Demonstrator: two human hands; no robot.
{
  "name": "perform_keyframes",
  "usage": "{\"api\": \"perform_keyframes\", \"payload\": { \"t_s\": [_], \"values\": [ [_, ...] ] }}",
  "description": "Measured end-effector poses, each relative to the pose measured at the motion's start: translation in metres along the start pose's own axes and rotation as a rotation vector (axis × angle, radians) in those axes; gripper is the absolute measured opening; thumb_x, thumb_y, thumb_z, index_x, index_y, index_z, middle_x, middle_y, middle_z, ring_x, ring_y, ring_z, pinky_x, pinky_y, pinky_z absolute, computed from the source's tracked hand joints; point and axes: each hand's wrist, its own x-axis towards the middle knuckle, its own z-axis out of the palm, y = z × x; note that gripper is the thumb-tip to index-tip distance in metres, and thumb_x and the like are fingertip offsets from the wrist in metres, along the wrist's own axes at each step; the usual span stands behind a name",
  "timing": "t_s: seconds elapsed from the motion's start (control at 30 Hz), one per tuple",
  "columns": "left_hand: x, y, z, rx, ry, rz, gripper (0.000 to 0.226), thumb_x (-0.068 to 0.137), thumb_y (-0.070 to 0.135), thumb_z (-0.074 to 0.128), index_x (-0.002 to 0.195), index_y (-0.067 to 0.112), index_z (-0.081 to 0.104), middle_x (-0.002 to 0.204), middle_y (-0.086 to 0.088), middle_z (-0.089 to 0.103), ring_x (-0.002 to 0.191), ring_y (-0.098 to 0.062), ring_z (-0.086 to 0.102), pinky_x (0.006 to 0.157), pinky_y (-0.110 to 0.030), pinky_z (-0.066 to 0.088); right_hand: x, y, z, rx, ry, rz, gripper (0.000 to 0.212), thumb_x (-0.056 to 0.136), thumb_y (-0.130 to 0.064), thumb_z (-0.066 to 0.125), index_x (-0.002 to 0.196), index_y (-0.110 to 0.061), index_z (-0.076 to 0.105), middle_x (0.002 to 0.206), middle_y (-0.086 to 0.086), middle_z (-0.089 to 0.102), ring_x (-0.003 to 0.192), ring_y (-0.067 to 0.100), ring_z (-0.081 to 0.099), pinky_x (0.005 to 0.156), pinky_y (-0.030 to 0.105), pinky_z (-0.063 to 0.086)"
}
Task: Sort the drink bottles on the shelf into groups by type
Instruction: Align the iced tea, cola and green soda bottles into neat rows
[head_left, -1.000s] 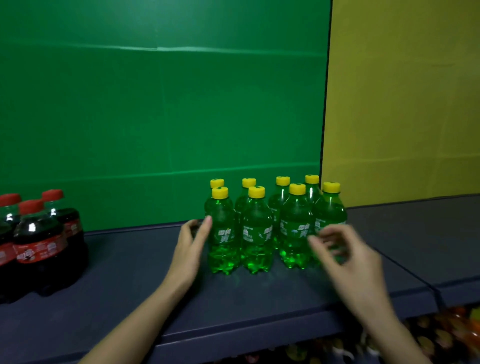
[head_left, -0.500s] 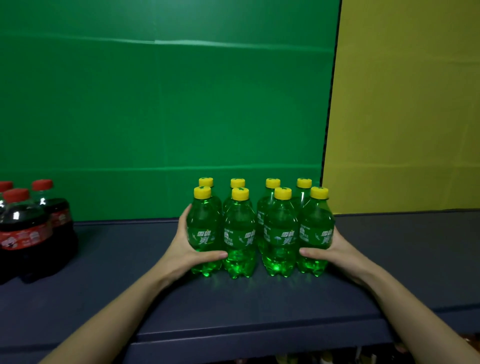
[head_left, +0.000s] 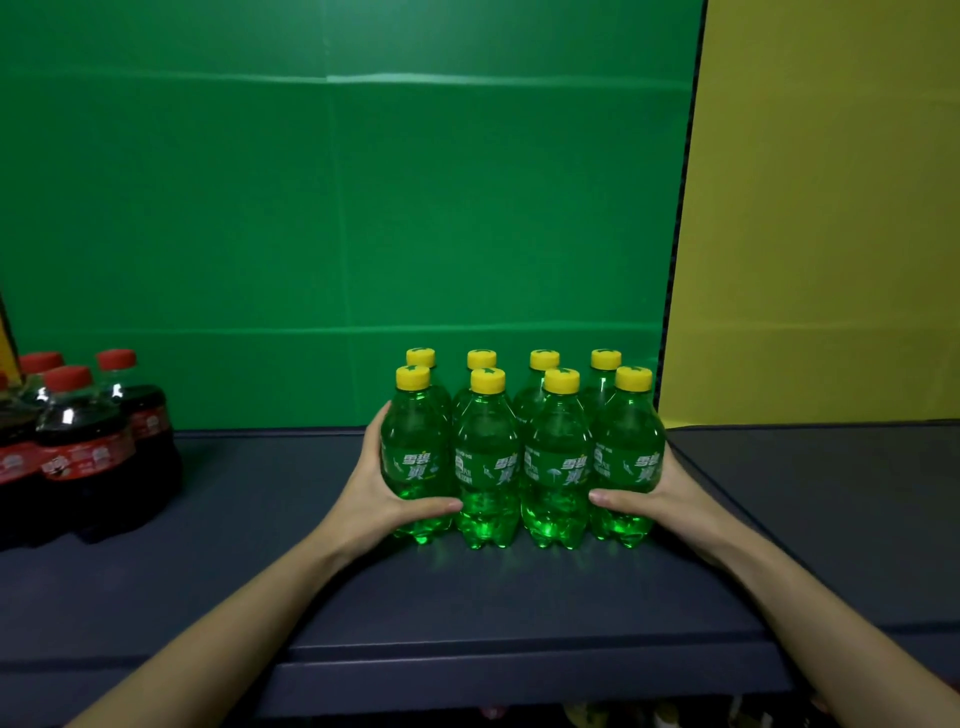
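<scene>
Several green soda bottles (head_left: 519, 457) with yellow caps stand upright in two tight rows on the dark shelf (head_left: 260, 519). My left hand (head_left: 387, 499) wraps the left end of the group, thumb across the front of the leftmost bottle. My right hand (head_left: 660, 499) presses the right end, thumb against the rightmost front bottle. Both hands squeeze the group between them. At the far left stand several dark cola bottles (head_left: 88, 452) with red caps, apart from the green ones.
A green panel (head_left: 337, 208) backs the shelf, and a yellow panel (head_left: 831, 208) adjoins it on the right. The shelf's front edge (head_left: 519, 670) runs below my forearms. A lower shelf with blurred items shows at the bottom.
A second ago both hands were open and apart from the green bottles. They closed in on the two ends of the group, and the bottles now stand tighter together.
</scene>
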Motion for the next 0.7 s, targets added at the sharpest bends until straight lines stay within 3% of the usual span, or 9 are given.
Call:
{"api": "perform_keyframes", "payload": {
  "t_s": [0.23,0.43,0.63,0.7],
  "values": [
    [-0.004,-0.002,-0.014,0.021,-0.007,-0.029,0.135,0.035,0.047,0.09,0.144,0.035,0.01,0.142,0.007,0.037,0.128,-0.008,0.04,0.112,-0.035,0.03,0.003,-0.005,0.012,0.003,-0.019,0.018,0.126,0.035,-0.051,0.084,0.14,-0.029,0.019,0.128,-0.012,0.047,0.118,0.01,0.048,0.107,0.031,0.034],
    [-0.008,-0.007,-0.029,0.033,-0.022,-0.045,0.136,0.034,0.052,0.089,0.143,0.039,0.009,0.144,0.008,0.035,0.132,-0.01,0.038,0.113,-0.039,0.029,0.007,-0.01,0.026,0.009,-0.018,0.041,0.136,0.025,-0.063,0.085,0.14,-0.031,0.02,0.133,-0.005,0.047,0.122,0.015,0.049,0.111,0.042,0.034],
    [-0.016,-0.007,-0.044,0.049,-0.058,-0.049,0.135,0.04,0.051,0.088,0.144,0.042,0.003,0.148,0.01,0.031,0.133,-0.007,0.035,0.114,-0.038,0.027,0.004,-0.02,0.041,0.007,-0.022,0.044,0.137,0.025,-0.066,0.083,0.141,-0.028,0.021,0.134,-0.008,0.047,0.122,0.011,0.048,0.108,0.034,0.035],
    [-0.021,-0.003,-0.046,0.079,-0.034,-0.051,0.133,0.04,0.056,0.085,0.145,0.04,0.004,0.149,0.012,0.028,0.134,-0.005,0.032,0.115,-0.034,0.025,-0.002,-0.026,0.044,-0.022,-0.018,0.068,0.133,0.032,-0.067,0.081,0.143,-0.031,0.016,0.136,-0.013,0.041,0.128,0.01,0.04,0.11,0.033,0.03]
  ]
}}
